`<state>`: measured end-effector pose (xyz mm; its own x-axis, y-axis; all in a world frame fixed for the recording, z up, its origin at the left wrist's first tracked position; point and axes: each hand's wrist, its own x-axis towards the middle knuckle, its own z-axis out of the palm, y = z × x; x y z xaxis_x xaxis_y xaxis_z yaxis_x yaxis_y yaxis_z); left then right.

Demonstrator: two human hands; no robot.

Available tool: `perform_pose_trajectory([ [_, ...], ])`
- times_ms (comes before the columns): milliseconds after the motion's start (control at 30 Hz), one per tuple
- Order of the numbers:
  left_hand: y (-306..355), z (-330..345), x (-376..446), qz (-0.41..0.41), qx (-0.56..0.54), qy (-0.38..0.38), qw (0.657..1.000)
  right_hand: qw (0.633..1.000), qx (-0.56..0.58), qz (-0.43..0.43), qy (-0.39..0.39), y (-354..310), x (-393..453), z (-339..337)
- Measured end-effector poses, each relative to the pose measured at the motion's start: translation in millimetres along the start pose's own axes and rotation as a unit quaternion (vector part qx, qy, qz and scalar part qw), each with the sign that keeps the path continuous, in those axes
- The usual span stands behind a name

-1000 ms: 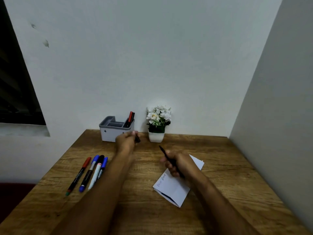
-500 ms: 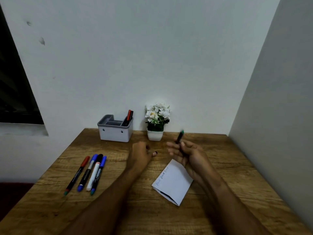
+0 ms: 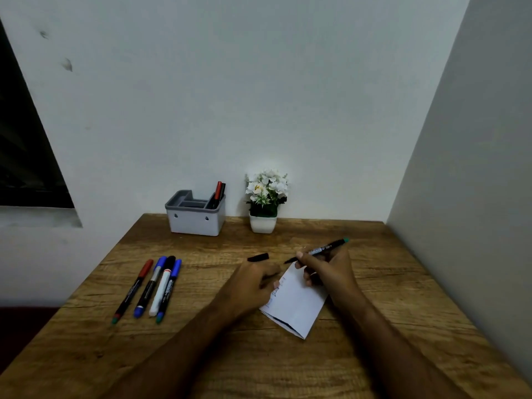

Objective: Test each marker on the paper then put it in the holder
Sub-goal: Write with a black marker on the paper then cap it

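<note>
From my end, the right hand (image 3: pixel 328 270) pinches a slim black marker with a green end cap (image 3: pixel 319 250), uncapped, its tip poised at the far edge of the folded white sheet of paper (image 3: pixel 296 306), which already carries some faint scribbles. The left hand (image 3: pixel 256 283) rests on the paper's near-left side with fingers curled; I can't make out whether it is holding anything or merely pinning the sheet. The loose black cap (image 3: pixel 258 257) lies on the wooden desk (image 3: pixel 259 367) just beyond the left hand.

As I judge it, the job is roughly a third done. Two markers, one red-capped, already stand in the grey plastic compartment holder (image 3: pixel 195 218), well beyond the left hand. The marker in hand is mid-test and has yet to be capped and stowed. Four markers in a row (image 3: pixel 149 286) lie untested, well to the left of the left hand.
</note>
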<state>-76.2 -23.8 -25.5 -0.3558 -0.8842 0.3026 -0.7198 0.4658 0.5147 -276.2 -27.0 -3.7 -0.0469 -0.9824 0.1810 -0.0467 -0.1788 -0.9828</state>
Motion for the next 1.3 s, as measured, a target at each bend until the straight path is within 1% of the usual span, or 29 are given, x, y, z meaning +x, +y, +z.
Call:
perform_pose_trajectory([
  [167, -5.7, 5.4, 0.2, 0.002, 0.061, -0.046, 0.997, 0.997, -0.070, -0.010, -0.032, 7.9, -2.3, -3.8],
  [300, -5.5, 7.3, -0.1, 0.015, 0.095, -0.069, 0.993, 0.993, -0.105, 0.004, -0.060, 12.0, -4.3, -4.9],
  [467, -4.0, 6.2, -2.4, 0.021, 0.115, -0.074, 0.990, 0.973, -0.203, -0.073, -0.088, 11.8, 3.1, -0.5],
  [600, 0.5, 3.0, -5.0, 0.018, 0.106, -0.073, 0.991, 0.962, -0.244, -0.086, -0.088, 17.8, 5.5, 5.8],
  [767, 1.1, 0.9, -5.3, 0.016, 0.101, -0.075, 0.992, 0.959, -0.254, -0.094, -0.083, 22.7, 6.6, 4.5],
  [1100, -2.3, 2.8, -3.4, 0.021, 0.099, -0.080, 0.992, 0.954, -0.269, -0.085, -0.105, 27.1, 8.6, 4.8],
  [1233, -1.1, 2.5, -3.8, 0.024, 0.100, -0.079, 0.992, 0.953, -0.269, -0.101, -0.093, 25.6, 8.7, 4.1],
  [1300, -0.3, 2.0, -3.8, 0.024, 0.100, -0.082, 0.991, 0.955, -0.265, -0.093, -0.095, 25.7, 7.8, 4.1],
])
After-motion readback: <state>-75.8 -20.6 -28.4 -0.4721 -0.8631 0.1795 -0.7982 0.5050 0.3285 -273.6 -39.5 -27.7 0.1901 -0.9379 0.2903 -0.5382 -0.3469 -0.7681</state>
